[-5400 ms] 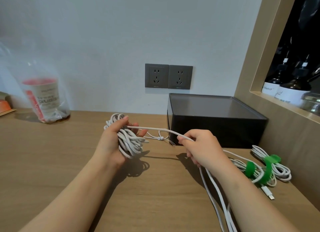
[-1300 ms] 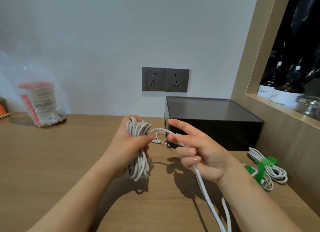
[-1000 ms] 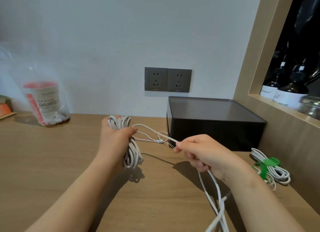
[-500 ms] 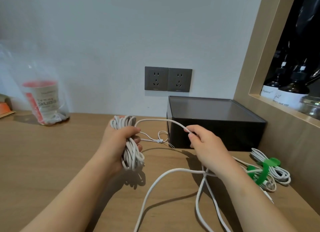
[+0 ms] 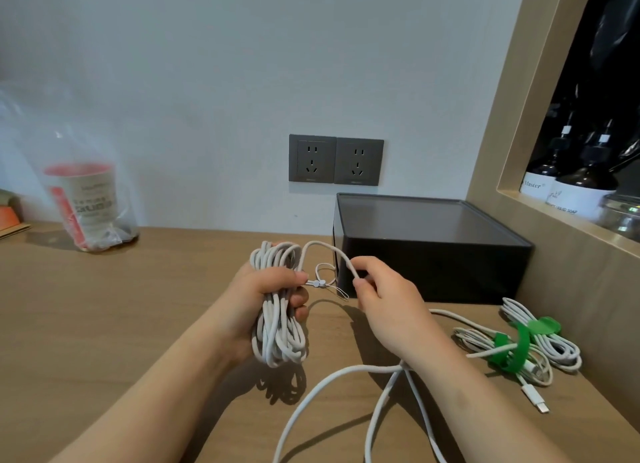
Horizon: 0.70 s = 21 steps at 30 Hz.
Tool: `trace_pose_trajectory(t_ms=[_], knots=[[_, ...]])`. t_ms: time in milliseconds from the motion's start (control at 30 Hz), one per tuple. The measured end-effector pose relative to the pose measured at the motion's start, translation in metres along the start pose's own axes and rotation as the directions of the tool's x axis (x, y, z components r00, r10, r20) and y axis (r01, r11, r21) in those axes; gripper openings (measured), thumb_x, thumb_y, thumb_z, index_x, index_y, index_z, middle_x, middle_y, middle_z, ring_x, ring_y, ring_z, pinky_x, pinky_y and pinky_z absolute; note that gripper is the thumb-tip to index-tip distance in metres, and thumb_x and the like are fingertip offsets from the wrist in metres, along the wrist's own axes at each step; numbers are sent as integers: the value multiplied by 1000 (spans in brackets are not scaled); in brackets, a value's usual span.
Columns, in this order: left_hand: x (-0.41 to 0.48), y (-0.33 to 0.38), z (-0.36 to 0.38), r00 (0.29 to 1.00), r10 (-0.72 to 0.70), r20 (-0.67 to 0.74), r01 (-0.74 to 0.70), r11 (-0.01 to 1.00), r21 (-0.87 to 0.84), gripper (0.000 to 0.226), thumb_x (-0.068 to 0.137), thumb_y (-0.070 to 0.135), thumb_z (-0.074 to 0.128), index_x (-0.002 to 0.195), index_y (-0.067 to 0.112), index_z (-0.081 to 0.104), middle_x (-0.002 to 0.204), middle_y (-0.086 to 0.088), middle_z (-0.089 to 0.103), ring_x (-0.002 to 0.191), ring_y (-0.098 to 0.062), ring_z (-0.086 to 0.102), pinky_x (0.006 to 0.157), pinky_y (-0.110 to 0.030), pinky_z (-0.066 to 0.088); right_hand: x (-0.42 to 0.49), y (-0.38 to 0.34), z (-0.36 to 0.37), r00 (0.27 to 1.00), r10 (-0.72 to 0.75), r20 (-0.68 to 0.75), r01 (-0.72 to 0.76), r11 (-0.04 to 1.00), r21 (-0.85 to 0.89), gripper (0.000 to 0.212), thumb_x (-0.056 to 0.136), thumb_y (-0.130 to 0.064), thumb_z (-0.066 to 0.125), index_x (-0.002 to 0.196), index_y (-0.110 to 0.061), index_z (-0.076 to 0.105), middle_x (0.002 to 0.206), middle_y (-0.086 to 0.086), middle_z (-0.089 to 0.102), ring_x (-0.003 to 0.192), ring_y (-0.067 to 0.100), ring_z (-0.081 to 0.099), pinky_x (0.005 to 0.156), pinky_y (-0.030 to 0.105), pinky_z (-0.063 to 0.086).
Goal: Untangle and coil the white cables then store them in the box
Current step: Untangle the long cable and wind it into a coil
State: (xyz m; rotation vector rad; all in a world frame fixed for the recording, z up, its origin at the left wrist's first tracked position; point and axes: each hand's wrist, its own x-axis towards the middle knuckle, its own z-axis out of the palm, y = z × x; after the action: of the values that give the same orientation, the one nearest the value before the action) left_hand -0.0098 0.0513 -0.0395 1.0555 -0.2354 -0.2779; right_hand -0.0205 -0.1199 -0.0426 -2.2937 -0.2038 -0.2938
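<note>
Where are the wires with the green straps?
In the head view, the green-strapped cables lie on the wooden desk at the far right, just in front of the black box.

I see the white coil (image 5: 278,324) upright over mid-surface, its tail (image 5: 346,372) trailing to the front edge. The tied bundle (image 5: 540,345) lies by the right edge, with the black box (image 5: 433,268) behind it.

Matt wooden table (image 5: 104,324), glossy dark box (image 5: 433,268)

box (image 5: 429,251) behind hands, bundled cables (image 5: 519,341) right
</note>
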Motion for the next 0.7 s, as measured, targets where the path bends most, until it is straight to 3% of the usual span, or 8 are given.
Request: trace_pose_trajectory(t_ms=[167,367,500,633,700], knots=[[3,0,0,994,-13,-112,13,1000,3,36,58,-6,66,81,10,44,49,-7,40,39,-15,43,37,-21,41,-2,-5,2,997,-82,2,82,997,1,32,98,-28,40,129,-33,48,86,-33,44,76,-10,48,58,1,39],[2,3,0,980,-36,-195,23,998,-67,14,62,6,59,71,8,49,49,-5,41,38,-14,43,38,-18,39,-4,-5,3,986,-158,56,157,987,31,35,98,-24,42,131,-32,50,120,-18,55,100,-8,44,77,1,33],[3,2,-3,960,-24,-280,-12,992,-125,12,82,0,51,74,8,54,49,-6,46,38,-14,47,41,-21,44,-7,-8,5,972,-218,84,220,975,-15,34,98,-24,41,129,-33,53,98,-26,49,90,-8,46,73,3,37],[5,3,-5,943,-61,-327,-7,979,-203,13,85,0,51,77,5,59,54,-9,60,48,-18,63,65,-33,57,-7,-9,4,965,-253,64,253,967,3,33,98,-21,42,126,-33,55,85,-29,44,89,-10,47,74,3,38],[5,4,-4,943,-90,-321,16,974,-224,10,85,0,52,82,5,59,61,-14,65,55,-23,68,67,-40,57,-8,-8,4,962,-264,73,266,964,-8,33,98,-20,42,125,-34,55,85,-29,44,89,-10,47,74,3,38]])
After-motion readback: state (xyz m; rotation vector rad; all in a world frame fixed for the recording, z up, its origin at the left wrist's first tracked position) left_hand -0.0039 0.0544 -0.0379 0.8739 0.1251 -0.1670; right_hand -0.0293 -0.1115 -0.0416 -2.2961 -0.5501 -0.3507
